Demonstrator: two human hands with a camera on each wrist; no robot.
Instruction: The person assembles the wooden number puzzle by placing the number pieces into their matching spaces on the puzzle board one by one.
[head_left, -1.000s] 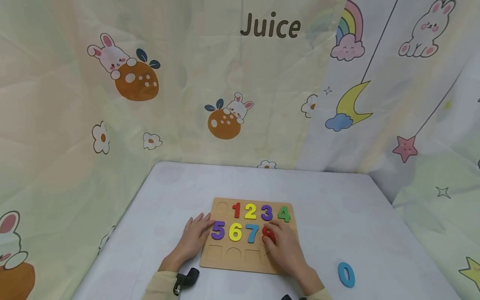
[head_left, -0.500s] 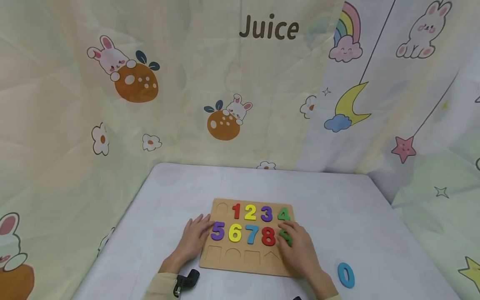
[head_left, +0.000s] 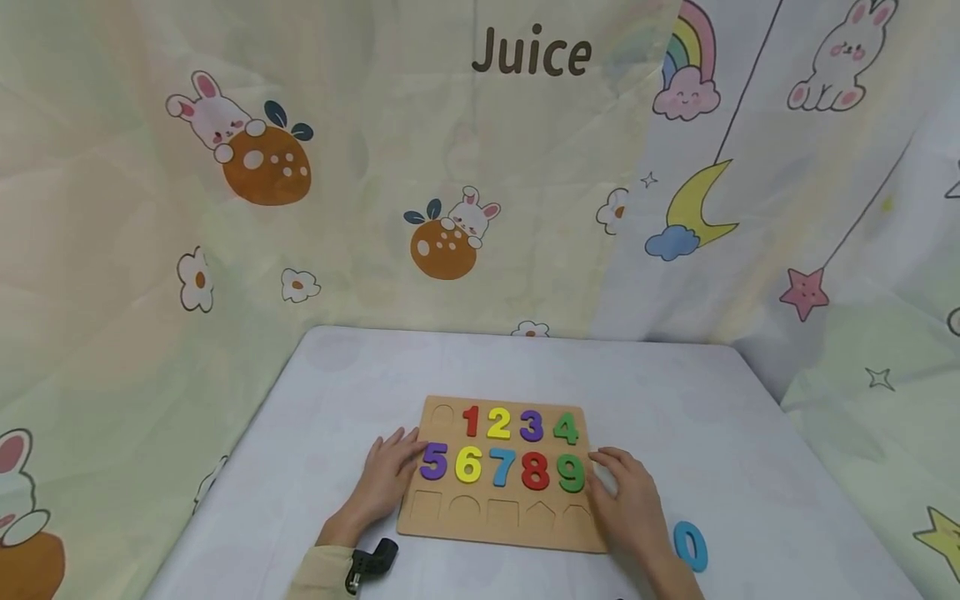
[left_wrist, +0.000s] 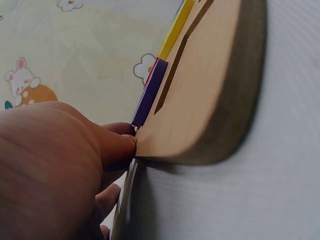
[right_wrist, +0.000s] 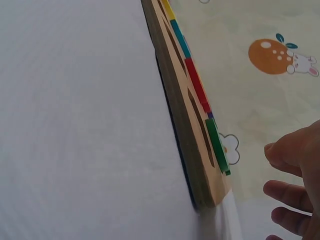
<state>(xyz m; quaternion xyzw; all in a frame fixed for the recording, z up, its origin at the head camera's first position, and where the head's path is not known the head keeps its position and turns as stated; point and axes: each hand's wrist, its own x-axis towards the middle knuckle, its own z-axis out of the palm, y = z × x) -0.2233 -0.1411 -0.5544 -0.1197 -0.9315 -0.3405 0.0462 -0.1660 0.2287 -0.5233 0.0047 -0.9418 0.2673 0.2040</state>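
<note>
A wooden number puzzle board point(head_left: 491, 533) lies on the table, with the coloured numbers 1 to 9 standing in its upper two rows. My left hand point(head_left: 386, 477) rests at the board's left edge beside the purple 5 point(head_left: 433, 462); in the left wrist view its thumb point(left_wrist: 117, 145) touches the board's corner. My right hand point(head_left: 628, 500) is at the right edge, close to the green 9 point(head_left: 571, 473), holding nothing. Relaxed, spread fingers point(right_wrist: 287, 195) show in the right wrist view, apart from the green piece. A blue 0 point(head_left: 690, 547) lies on the table right of this hand.
The top-left recess point(head_left: 442, 417) and the outlined shapes of the bottom row hold no pieces. A white cloth covers the table point(head_left: 360, 367). Behind it hangs a printed curtain point(head_left: 360, 167) with rabbits and fruit.
My right hand has moved right, from over the red 8, across the green 9, to beyond the board's right edge. The 8 and 9 are uncovered. The left hand has stayed in place.
</note>
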